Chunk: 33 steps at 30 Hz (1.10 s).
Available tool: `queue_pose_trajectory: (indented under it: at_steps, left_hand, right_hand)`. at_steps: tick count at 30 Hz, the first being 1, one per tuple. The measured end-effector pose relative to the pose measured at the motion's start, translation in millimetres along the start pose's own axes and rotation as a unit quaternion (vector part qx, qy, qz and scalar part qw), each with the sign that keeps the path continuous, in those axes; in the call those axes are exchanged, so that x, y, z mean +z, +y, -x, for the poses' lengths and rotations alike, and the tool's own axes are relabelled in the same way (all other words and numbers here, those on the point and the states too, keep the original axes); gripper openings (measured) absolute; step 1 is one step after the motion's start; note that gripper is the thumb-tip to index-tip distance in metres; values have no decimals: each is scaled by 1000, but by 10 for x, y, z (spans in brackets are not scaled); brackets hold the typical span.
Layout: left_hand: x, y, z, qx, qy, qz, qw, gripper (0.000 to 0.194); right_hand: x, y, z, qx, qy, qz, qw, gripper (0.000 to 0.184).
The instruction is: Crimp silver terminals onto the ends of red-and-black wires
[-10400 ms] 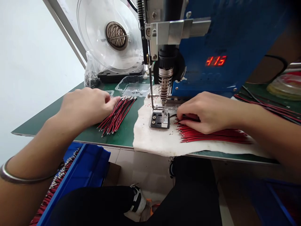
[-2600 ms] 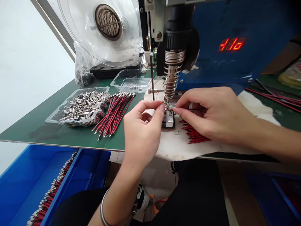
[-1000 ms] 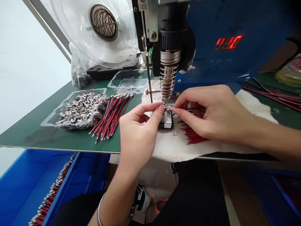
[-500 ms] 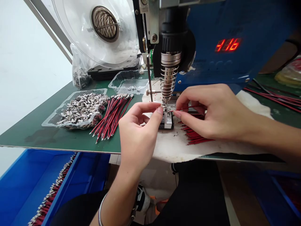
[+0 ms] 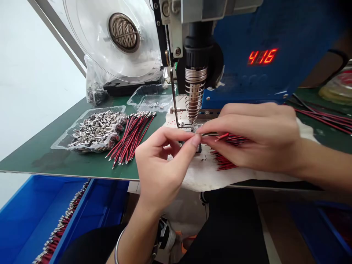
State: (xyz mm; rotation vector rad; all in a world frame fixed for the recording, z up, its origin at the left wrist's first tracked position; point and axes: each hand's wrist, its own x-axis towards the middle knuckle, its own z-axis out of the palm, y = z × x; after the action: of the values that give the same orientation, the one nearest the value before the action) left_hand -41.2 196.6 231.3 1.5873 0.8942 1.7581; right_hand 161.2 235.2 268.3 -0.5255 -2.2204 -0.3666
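Note:
My left hand [image 5: 163,159] pinches with thumb and forefinger in front of the soldering machine's tip; what lies between them is hidden by the fingertips. Touching or nearly touching those fingertips, my right hand [image 5: 257,137] is closed on a red and black wire [image 5: 222,137], whose short length shows between its fingers. Above both hands stands the soldering iron [image 5: 194,90], wrapped in a coil spring. Partly covered by my hands is the small metal holding block [image 5: 199,149] under the tip. Below my right hand, a bundle of red and black wires [image 5: 227,161] rests on a white cloth [image 5: 205,178].
Left on the green table [image 5: 41,156] are a clear tray of metal connectors [image 5: 96,128] and a pile of wires with connectors attached [image 5: 132,137]. Behind stand another clear tray [image 5: 151,97] and a solder reel [image 5: 123,33]. A blue bin [image 5: 107,201] sits below the table edge.
My right hand has moved in against my left fingertips, and the wire now shows bent between its fingers. My left hand has shifted slightly down, away from the iron's tip.

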Motion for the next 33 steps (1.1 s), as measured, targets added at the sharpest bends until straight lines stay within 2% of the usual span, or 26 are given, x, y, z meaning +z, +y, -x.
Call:
queue_pose_trajectory:
  at_steps: [3, 7, 11, 15, 18, 23, 27, 30, 33]
  left_hand:
    - [-3, -9, -14, 18, -24, 4, 1000, 22]
    - [-26, -10, -31, 33, -59, 29, 997, 17]
    - [-55, 12, -16, -58, -62, 96, 992, 15]
    - [-60, 70, 1, -104, -97, 77, 987, 7]
    - [-48, 106, -2, -134, -69, 47, 988, 10]
    - [-42, 85, -16, -147, -22, 33, 988, 13]
    - [-50, 69, -9, -147, -26, 50, 988, 12]
    - [-43, 66, -3, -143, -32, 59, 988, 18]
    - [-25, 46, -13, -148, -2, 54, 988, 26]
  right_hand:
    - [-6, 18, 1, -13, -5, -22, 1000, 13]
    - [-22, 3, 1, -14, -8, -37, 999, 9]
    - [-54, -65, 12, 3, 8, -10, 1000, 13]
    - [-80, -132, 13, 32, 9, -11, 999, 17]
    - [-89, -151, -5, 64, -17, -26, 997, 21]
    - [-78, -131, -39, 58, -10, -70, 996, 17]
    - [-76, -143, -56, 76, -10, -101, 992, 16]
    - [-72, -149, -55, 74, 18, -115, 990, 15]
    - [-49, -112, -43, 88, 30, -109, 990, 18]
